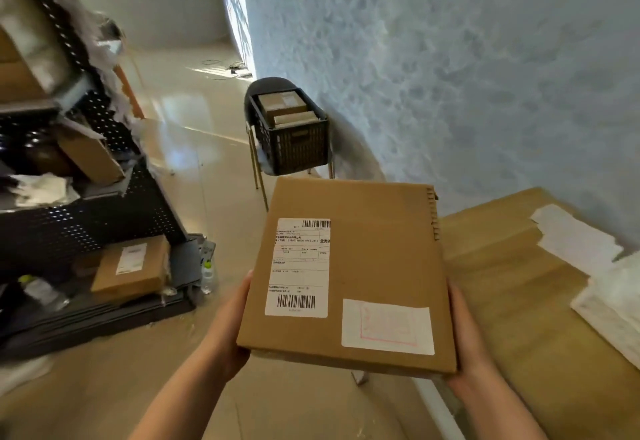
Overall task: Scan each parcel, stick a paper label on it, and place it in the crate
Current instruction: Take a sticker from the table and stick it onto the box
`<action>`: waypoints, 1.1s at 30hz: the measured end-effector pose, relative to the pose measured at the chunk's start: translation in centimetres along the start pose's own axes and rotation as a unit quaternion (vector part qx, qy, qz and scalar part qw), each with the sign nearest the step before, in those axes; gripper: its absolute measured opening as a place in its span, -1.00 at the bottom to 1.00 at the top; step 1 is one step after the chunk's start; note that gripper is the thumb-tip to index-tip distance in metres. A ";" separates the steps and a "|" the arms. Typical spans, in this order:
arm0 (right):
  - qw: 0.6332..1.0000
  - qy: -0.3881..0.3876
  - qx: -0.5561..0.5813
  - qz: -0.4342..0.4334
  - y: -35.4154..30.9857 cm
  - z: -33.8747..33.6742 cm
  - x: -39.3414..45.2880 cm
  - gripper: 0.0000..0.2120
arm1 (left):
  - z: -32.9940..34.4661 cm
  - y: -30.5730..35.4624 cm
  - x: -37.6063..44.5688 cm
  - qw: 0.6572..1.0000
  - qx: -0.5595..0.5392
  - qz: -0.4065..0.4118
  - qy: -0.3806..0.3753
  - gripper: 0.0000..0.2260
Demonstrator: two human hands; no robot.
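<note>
Two hands hold one flat cardboard parcel point(349, 273) in the air, level and face up, in front of the person. The left hand point(230, 329) takes its left edge and the right hand point(465, 346) its right edge; each grip is closed on the parcel, with the fingers tucked out of sight beneath it. On the parcel's top face sit a printed shipping label point(300, 268) with barcodes, toward the left, and a white paper label point(388, 326) with faint red marking, at the near right corner. Ahead, well apart from the parcel, a dark slatted crate point(294, 143) stands on a chair point(266, 93) next to the pale blue wall; at least two brown parcels point(282, 104) already lie inside it. To the right, a tabletop point(512, 287) covered in brown cardboard carries white sheets point(575, 235) near its far edge. On the left, a dark perforated metal shelf point(83, 228) holds more cardboard boxes point(133, 266) and loose paper.
</note>
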State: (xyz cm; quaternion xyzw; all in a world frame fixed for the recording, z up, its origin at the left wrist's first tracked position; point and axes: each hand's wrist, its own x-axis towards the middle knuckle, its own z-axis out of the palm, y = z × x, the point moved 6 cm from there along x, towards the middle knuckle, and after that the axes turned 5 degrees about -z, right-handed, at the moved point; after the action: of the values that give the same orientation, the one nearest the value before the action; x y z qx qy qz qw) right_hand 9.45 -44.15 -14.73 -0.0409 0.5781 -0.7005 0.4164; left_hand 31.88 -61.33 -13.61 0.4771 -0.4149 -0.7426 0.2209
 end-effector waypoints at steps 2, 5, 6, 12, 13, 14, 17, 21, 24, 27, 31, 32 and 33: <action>1.000 -0.008 -0.007 0.015 1.0 4.1 3.3 -0.51 | -3.0 2.1 2.9 1.000 -0.006 -0.005 0.015 -0.73; 0.999 -0.004 -0.026 0.025 1.7 9.5 7.8 -0.53 | -7.2 5.0 7.7 0.999 -0.020 -0.015 0.042 -0.73; 0.999 -0.004 -0.032 0.023 1.9 11.0 9.3 -0.54 | -8.3 5.7 9.3 0.998 -0.021 -0.023 0.052 -0.74; 0.999 -0.029 -0.035 0.027 1.4 18.2 18.9 -0.58 | -10.8 10.4 18.7 0.997 -0.022 -0.042 0.065 -0.75; 0.999 -0.030 -0.036 0.028 1.0 19.1 20.9 -0.58 | -11.0 11.3 20.7 0.997 -0.015 -0.038 0.068 -0.73; 0.998 -0.032 -0.037 0.028 0.7 20.0 23.0 -0.58 | -10.9 12.4 22.6 0.997 -0.008 -0.037 0.067 -0.72; 0.998 -0.040 -0.046 0.030 -0.8 22.8 30.1 -0.56 | -10.5 15.7 29.4 0.997 -0.024 -0.028 0.064 -0.72; 0.995 -0.049 -0.078 0.035 -3.8 27.0 40.1 -0.55 | -9.2 20.6 38.5 0.997 -0.044 -0.031 0.063 -0.73; 0.993 -0.053 -0.095 0.050 -5.9 30.0 47.7 -0.50 | -8.1 24.4 44.5 0.996 -0.050 -0.021 0.070 -0.73; 0.992 -0.046 -0.100 0.066 -7.8 32.7 54.5 -0.49 | -7.5 27.5 50.7 0.996 -0.048 -0.025 0.078 -0.73; 0.990 -0.051 -0.120 0.060 -10.3 36.7 63.2 -0.53 | -7.9 31.0 60.2 0.996 -0.024 -0.036 0.079 -0.68; 0.988 -0.053 -0.132 0.055 -11.0 37.9 65.3 -0.55 | -8.0 31.9 62.7 0.996 -0.012 -0.037 0.082 -0.68; 0.987 -0.051 -0.145 0.055 -11.5 38.9 67.5 -0.56 | -8.2 32.7 65.2 0.996 -0.003 -0.037 0.087 -0.70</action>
State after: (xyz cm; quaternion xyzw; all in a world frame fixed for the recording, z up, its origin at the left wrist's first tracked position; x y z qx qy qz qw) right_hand -19.60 -117.05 -20.88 -0.1046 0.6529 -0.5823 0.4730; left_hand 7.80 -130.11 -22.41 0.5538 -0.3737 -0.7076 0.2300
